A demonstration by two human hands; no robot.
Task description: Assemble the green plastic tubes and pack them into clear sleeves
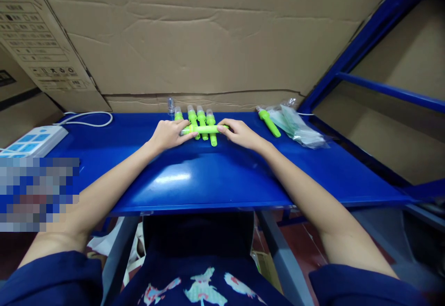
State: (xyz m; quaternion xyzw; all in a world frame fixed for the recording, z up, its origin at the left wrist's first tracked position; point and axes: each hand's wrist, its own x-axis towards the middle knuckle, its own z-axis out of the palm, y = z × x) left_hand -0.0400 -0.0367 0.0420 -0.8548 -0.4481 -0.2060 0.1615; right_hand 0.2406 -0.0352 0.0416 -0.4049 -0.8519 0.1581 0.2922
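- We are holding one lime-green tube (207, 130) level between both hands, its clear end lying at the left fingertips and its other end at the right ones.
- As far as we are judging, handling of this tube is under way; whether it or any other is finished, we are not able to tell.
- Our left hand (169, 133) is pinching narrowly, fingers and thumb closing around the tube beside its clear end.
- Our right hand (239, 133) is gripping the far end just as narrowly, between thumb and fingers.
- Just beyond and beneath the held piece, four similar tubes (201, 118) are lying side by side, out of our grip, the leftmost partly hiding behind our left fingers.
- Past the left fingertips, a small clear cap (170, 105) is standing alone.
- Well to the right of our right fingers, a separate green tube (270, 123) is lying beside a plastic packet (302, 130).
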